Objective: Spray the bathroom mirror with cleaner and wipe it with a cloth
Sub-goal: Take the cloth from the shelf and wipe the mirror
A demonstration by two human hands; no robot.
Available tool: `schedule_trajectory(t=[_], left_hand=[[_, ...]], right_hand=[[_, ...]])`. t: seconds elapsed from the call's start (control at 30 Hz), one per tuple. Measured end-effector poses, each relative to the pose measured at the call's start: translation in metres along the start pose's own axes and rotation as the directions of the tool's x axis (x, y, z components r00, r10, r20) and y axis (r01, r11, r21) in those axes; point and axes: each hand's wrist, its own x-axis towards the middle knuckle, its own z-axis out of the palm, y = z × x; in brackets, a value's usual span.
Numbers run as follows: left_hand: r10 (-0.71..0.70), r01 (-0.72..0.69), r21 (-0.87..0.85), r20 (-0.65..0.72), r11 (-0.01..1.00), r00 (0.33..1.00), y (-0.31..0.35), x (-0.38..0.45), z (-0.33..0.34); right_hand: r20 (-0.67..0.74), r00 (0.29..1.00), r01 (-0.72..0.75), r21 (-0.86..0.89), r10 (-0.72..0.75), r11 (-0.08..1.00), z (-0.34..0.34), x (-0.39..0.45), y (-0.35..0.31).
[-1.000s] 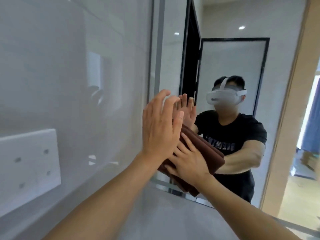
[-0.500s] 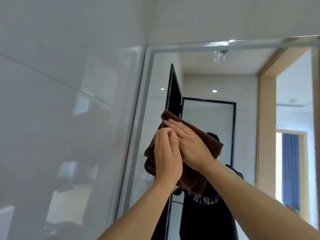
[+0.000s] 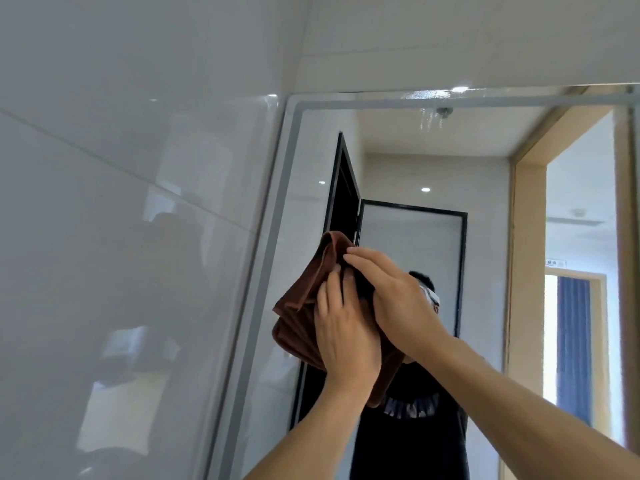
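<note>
A folded brown cloth (image 3: 301,303) lies against the mirror (image 3: 415,161) near its left frame, at mid height of the view. My left hand (image 3: 346,334) presses on the cloth from below with its fingers pointing up. My right hand (image 3: 394,299) lies across the cloth's right side, fingers straight and reaching up-left over its top fold. The cloth's lower edge hangs below both hands. Wet streaks of cleaner (image 3: 429,116) run down the glass just under the top frame. No spray bottle is in view.
A glossy white tiled wall (image 3: 121,202) fills the left side and meets the mirror's grey frame (image 3: 273,220). The mirror reflects a person in a dark shirt, a black-framed door and a wooden doorway (image 3: 526,237) on the right.
Both hands and the cloth went up the mirror from its lower part to near the upper left. My left hand, raised off the cloth a second ago, now presses on it.
</note>
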Motion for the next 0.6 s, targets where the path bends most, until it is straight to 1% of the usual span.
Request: schedule_trajectory(t=[0.07,0.13,0.23,0.37,0.43,0.47,0.5,0.57,0.6], left_hand=[[0.018,-0.018,0.068,0.003,0.998,1.0,-0.001,0.004,0.005],[0.073,-0.072,0.122,0.0,0.99,0.997,0.0,0.02,0.007],[0.153,-0.147,0.227,-0.009,0.963,0.988,0.01,0.073,0.006],[0.152,-0.15,0.24,0.011,0.959,0.988,0.057,0.146,0.018],[0.219,-0.224,0.244,0.048,0.944,0.974,0.089,0.154,0.031],[0.284,-0.295,0.249,0.078,0.923,0.956,0.102,0.15,0.036],[0.37,-0.387,0.257,0.114,0.885,0.922,0.11,0.146,0.041],[0.531,-0.564,0.241,0.192,0.79,0.825,0.113,0.143,0.046],[0.587,-0.626,0.211,0.219,0.751,0.779,0.109,0.149,0.044]], right_hand=[[-0.024,1.0,0.012,-0.076,-0.014,0.997,-0.01,-0.005,-0.001],[-0.066,0.997,0.022,-0.14,-0.031,0.99,-0.023,-0.009,0.001],[-0.102,0.995,-0.001,-0.215,-0.021,0.977,-0.047,-0.014,0.009],[-0.169,0.986,-0.054,-0.235,0.014,0.971,-0.082,-0.02,0.02],[-0.234,0.972,-0.061,-0.204,0.012,0.977,-0.098,-0.021,0.023],[-0.259,0.966,-0.063,-0.176,0.016,0.982,-0.105,-0.021,0.024],[-0.276,0.961,-0.068,-0.146,0.025,0.987,-0.112,-0.019,0.024],[-0.311,0.95,-0.082,-0.12,0.041,0.989,-0.123,-0.011,0.025],[-0.322,0.946,-0.091,-0.121,0.048,0.988,-0.128,-0.005,0.025]])
